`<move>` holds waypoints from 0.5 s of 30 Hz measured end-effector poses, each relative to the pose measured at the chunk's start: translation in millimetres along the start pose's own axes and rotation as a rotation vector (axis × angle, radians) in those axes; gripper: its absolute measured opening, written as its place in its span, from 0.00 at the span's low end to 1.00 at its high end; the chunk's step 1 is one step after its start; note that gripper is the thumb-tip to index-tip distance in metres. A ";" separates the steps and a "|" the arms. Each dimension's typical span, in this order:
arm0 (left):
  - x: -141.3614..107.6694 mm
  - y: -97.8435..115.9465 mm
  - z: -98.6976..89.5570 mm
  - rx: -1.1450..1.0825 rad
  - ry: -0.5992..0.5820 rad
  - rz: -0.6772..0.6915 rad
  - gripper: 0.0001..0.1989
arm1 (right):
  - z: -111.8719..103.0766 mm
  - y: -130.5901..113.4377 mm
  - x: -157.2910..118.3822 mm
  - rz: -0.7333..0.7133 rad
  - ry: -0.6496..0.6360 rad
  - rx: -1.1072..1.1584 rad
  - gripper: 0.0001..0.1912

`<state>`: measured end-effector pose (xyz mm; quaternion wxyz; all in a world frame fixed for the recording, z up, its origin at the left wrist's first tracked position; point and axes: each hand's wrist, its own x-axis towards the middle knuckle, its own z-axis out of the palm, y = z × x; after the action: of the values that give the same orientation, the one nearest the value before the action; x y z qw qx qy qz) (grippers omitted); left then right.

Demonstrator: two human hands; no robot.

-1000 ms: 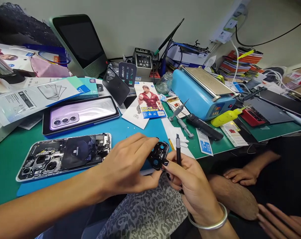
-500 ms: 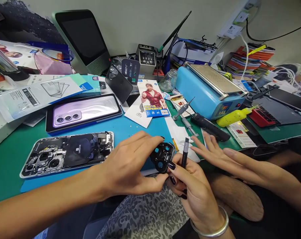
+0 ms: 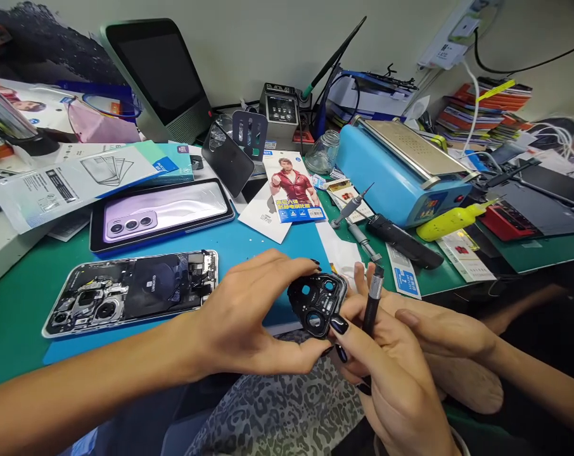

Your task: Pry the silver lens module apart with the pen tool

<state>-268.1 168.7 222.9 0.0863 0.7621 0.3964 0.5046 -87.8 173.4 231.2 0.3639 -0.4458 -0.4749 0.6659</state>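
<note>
My left hand [image 3: 263, 316] pinches a black phone camera lens cover [image 3: 321, 303] between thumb and fingers. The cover has round cut-outs and is tilted, its inner side facing me. My right hand [image 3: 386, 361] is closed around a slim black-handled tool [image 3: 373, 301] with a silver collar and a dark flat tip, much like a small brush; the tip points up. The right thumb and fingers also touch the cover's right edge. An opened phone [image 3: 130, 291] with bare circuitry and a black battery section lies left of my left hand.
Another person's hand [image 3: 448, 326] is just behind my right hand. On the bench are a purple-backed phone [image 3: 163, 212], a printed packet [image 3: 294, 190], an electric screwdriver [image 3: 403, 240], a yellow bottle [image 3: 451, 221], a blue heating machine [image 3: 382, 171] and a glass jar [image 3: 324, 152].
The lens cover and my right hand with the tool have shifted slightly right. The other person's hand has moved in from the right and lowered behind my right hand.
</note>
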 end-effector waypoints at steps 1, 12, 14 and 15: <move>0.1 0.5 0.1 0.004 0.013 0.002 0.25 | 1.2 -1.0 -0.4 0.042 -0.009 0.054 0.15; -4.4 -5.3 0.9 -0.009 0.103 -0.014 0.35 | 8.6 8.9 -1.4 0.194 0.040 0.281 0.15; -3.8 -4.9 0.9 -0.004 0.113 -0.013 0.36 | 8.4 9.7 -2.3 0.201 0.050 0.302 0.16; -3.3 -4.5 1.0 -0.008 0.118 -0.012 0.36 | 8.7 9.7 -2.7 0.212 0.047 0.327 0.15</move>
<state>-270.2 169.7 217.7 0.0688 0.7283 0.4034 0.5497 -95.6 165.5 223.9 0.3702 -0.4437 -0.3019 0.7582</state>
